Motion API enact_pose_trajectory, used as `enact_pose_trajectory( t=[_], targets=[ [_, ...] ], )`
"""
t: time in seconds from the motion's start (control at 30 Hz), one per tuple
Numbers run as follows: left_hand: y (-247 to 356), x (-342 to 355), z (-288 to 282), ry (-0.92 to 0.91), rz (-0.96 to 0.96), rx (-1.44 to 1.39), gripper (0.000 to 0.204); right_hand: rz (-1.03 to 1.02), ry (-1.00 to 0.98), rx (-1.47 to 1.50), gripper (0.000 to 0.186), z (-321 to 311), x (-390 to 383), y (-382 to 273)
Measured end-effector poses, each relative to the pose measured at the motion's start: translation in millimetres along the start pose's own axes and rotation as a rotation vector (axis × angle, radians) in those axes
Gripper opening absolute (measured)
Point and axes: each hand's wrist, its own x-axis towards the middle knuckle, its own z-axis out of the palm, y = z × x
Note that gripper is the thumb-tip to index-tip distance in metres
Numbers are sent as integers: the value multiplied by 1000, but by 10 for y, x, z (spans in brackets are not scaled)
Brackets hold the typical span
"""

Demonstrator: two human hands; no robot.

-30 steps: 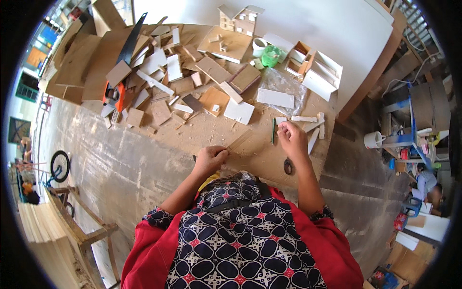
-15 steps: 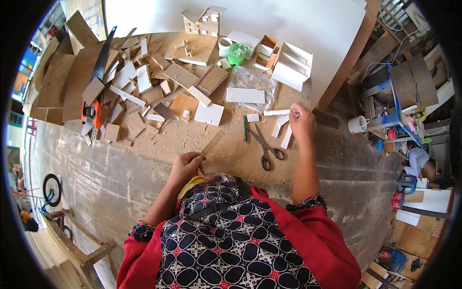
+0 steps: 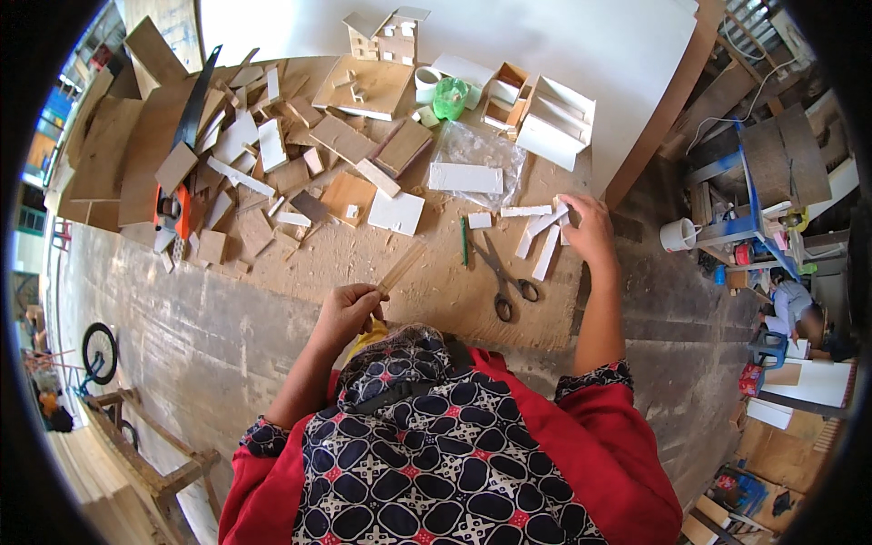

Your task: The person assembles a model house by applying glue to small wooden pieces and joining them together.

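A thin, see-through yellowish strip, ruler-like [image 3: 401,266], slants up and away from my left hand [image 3: 351,311], which is closed on its near end. Farther off to the right, my right hand [image 3: 589,229] pinches the end of a short white strip [image 3: 548,221]; its fingertips partly hide it. Other narrow white strips [image 3: 545,254] lie beside those fingers, one of them crosswise [image 3: 525,211]. Between the two hands rest scissors [image 3: 502,280] with dark handles, blades spread, a green pencil [image 3: 464,242] and a small white block [image 3: 480,220].
Wood offcuts [image 3: 259,182] heap the table's left, with a handsaw [image 3: 194,104] and an orange-bodied tool [image 3: 171,213]. At the back stand a small model house [image 3: 386,38], a white cup [image 3: 427,84], a green plastic container [image 3: 450,98] and a divided box [image 3: 552,123]. A person [image 3: 795,304] crouches far right.
My right hand has shifted slightly right, and a white strip at its fingertips shows more plainly. My left hand stays almost in place with the see-through strip.
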Motion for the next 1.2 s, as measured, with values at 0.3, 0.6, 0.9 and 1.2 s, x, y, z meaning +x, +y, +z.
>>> enact_pose_trajectory(
  t=[0.3, 0.6, 0.9, 1.2],
  targets=[
    [102, -6, 25, -49, -26, -30, 25, -77, -112, -126, 31, 1, 66, 13],
    [190, -81, -4, -84, 0, 34, 26, -32, -314, 107, 25, -720, -129, -383],
    [483, -187, 191, -140, 166, 425, 27, -618, -286, 364, 26, -270, -210, -1541],
    [419, -191, 213, -124, 258, 464, 28, -588, -336, 357, 27, -127, -282, -1580]
  ],
)
